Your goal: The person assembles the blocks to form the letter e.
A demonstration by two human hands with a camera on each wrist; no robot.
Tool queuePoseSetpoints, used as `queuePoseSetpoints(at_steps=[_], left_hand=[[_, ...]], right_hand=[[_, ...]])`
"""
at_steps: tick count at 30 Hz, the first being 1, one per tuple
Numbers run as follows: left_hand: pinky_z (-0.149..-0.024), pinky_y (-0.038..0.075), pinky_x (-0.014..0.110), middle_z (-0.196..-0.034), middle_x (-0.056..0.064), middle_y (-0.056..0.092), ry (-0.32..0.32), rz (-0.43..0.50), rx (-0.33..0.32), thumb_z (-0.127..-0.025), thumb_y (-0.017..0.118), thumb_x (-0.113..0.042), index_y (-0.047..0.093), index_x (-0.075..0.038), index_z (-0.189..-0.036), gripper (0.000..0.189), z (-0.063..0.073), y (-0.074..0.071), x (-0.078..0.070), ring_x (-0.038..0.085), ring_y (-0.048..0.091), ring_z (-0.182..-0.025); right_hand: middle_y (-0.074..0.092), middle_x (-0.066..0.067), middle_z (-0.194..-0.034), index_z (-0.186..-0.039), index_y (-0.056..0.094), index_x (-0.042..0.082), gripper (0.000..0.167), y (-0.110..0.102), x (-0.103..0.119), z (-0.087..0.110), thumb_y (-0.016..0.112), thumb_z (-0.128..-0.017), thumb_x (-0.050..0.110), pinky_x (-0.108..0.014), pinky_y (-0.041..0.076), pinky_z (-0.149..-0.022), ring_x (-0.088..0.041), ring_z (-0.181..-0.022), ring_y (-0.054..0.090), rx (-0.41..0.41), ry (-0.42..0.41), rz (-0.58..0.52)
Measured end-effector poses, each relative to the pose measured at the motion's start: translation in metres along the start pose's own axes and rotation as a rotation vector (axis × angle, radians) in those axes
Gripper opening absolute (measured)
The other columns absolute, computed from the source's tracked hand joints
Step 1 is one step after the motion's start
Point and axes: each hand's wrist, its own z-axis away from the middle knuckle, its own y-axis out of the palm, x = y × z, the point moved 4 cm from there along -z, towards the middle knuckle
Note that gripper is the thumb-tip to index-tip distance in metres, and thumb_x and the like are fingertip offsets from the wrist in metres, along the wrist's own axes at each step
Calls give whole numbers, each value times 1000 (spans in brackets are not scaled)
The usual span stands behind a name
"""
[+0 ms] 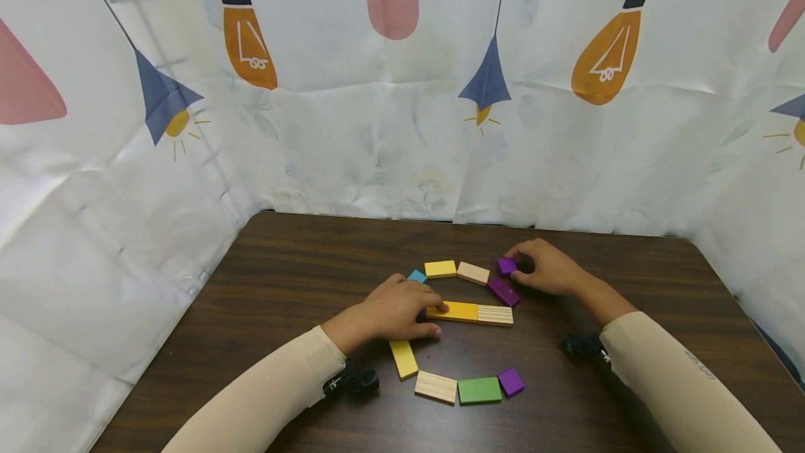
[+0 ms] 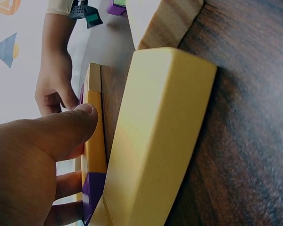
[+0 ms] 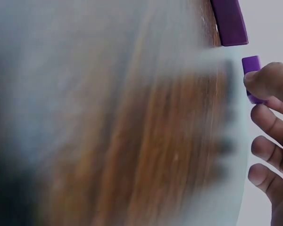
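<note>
My right hand point(image 1: 550, 268) pinches a small purple block point(image 1: 506, 266) between thumb and fingertips, just beyond a longer dark purple block point(image 1: 504, 291). In the right wrist view the held purple block point(image 3: 252, 80) stands clear of the longer one, its other fingers loosely bent. My left hand point(image 1: 399, 310) lies over the left end of a straight row, with a fingertip touching an orange block point(image 1: 462, 311) and the thumb stretched out. A striped wooden block point(image 1: 495, 314) continues that row. A purple block point(image 2: 94, 193) at its left end is partly hidden by the fingers.
A curved line of blocks includes blue point(image 1: 416, 276), yellow point(image 1: 440, 269) and pale wood point(image 1: 473, 272) pieces behind. In front lie another yellow block point(image 1: 404, 360), a wooden block point(image 1: 436, 387), a green block point(image 1: 479, 391) and a purple cube point(image 1: 511, 382). A printed curtain point(image 1: 377, 152) surrounds the brown table point(image 1: 302, 250).
</note>
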Motion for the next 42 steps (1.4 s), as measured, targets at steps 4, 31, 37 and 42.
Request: queuePoseSetpoints(at_steps=[4, 31, 37, 42], left_hand=[[-98, 42, 42, -122, -15, 67, -3, 3, -1, -97, 67, -53, 70, -33, -127, 37, 0, -1, 0, 10, 60, -117], [-99, 42, 44, -122, -14, 67, 2, -2, -6, -97, 66, -53, 70, -33, -128, 37, 0, 0, 0, 11, 60, -116], [-100, 42, 45, -123, -14, 67, 3, -1, -4, -97, 67, -53, 70, -33, -128, 37, -1, 0, -1, 11, 60, -118], [-101, 41, 44, -124, -14, 67, -7, -4, 8, -97, 66, -53, 69, -33, -129, 38, -1, 0, 0, 11, 59, -119]], right_hand=[[68, -2, -112, -123, 70, 9, 35, -3, 1, 9, 78, -91, 22, -53, 49, -94, -27, -110, 59, 3, -13, 7], [66, 9, -114, -119, 72, 17, 34, -13, 27, 69, 83, -88, 21, -46, 53, -89, -17, -109, 59, 0, -84, 28], [64, 12, -115, -120, 71, 19, 34, -11, 35, 78, 83, -88, 21, -42, 54, -88, -13, -108, 58, 0, -141, 30], [65, 13, -117, -120, 71, 21, 34, -10, 41, 85, 82, -89, 20, -43, 54, -88, -15, -110, 59, 0, -178, 15]])
